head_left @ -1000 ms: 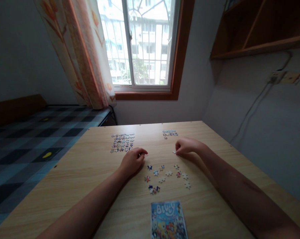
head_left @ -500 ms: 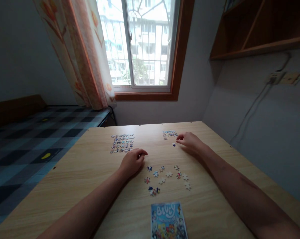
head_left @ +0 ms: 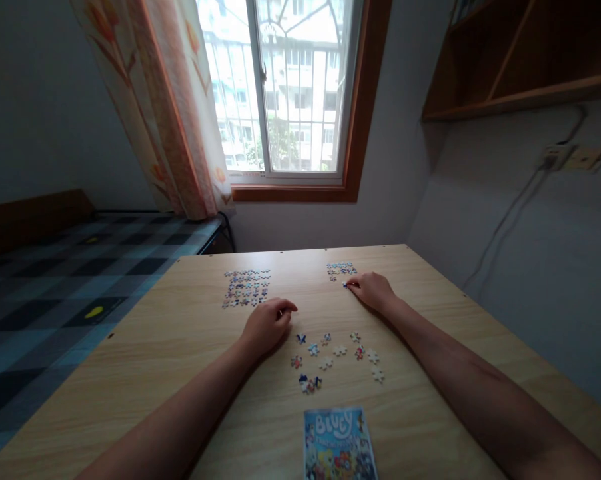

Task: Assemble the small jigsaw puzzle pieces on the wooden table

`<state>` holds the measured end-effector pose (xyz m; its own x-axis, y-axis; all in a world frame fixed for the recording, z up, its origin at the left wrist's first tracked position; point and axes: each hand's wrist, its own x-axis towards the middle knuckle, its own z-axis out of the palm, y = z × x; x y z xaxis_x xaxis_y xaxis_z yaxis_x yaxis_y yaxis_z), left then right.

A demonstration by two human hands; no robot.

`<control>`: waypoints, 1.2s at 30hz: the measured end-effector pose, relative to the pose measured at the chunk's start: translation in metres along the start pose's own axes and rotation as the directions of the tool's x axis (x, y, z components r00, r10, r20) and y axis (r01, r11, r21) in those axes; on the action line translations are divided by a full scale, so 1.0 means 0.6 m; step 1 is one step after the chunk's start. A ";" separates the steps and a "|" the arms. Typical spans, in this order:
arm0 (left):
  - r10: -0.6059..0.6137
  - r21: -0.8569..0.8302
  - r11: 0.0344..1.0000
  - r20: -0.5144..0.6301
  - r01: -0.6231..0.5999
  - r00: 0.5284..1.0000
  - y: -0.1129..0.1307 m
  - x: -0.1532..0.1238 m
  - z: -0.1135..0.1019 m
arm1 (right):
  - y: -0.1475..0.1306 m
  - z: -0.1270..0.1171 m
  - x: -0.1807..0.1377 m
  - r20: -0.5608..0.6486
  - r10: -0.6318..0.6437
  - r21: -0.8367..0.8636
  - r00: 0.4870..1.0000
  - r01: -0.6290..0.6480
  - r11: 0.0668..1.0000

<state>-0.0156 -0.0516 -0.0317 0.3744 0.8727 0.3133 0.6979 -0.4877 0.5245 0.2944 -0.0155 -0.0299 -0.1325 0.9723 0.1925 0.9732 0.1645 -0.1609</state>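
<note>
A Bluey picture lies at the near edge of view on the wooden desk. Beyond it are scattered loose jigsaw pieces (several pale and unpatterned). The left hand rests beside them, index finger held apart from the thumb. Farther off, the right hand's fingertips touch one jigsaw piece; whether they pinch it, I cannot tell. That piece lies just short of a small puzzle section.

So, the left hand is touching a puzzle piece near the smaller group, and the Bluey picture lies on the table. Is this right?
Not quite: in the head view, the right hand touches that puzzle piece. The Bluey picture does lie on the table.
</note>
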 end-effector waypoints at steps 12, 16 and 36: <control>0.012 0.002 1.000 0.005 -0.012 1.000 -0.002 0.001 0.001 | -0.001 0.018 0.000 -0.049 -0.025 0.016 0.998 0.026 1.000; 0.003 0.011 1.000 0.010 -0.004 1.000 -0.002 0.002 0.002 | -0.002 0.028 0.004 -0.070 0.009 0.015 0.997 -0.008 1.000; -0.018 -0.038 0.999 -0.002 0.018 1.000 -0.008 0.010 -0.004 | -0.005 0.034 0.008 -0.108 0.006 0.036 0.994 -0.002 0.999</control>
<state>-0.0184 -0.0443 -0.0303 0.3601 0.8815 0.3054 0.6812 -0.4721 0.5596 0.2871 -0.0081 -0.0480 -0.1055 0.9498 0.2946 0.9660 0.1682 -0.1964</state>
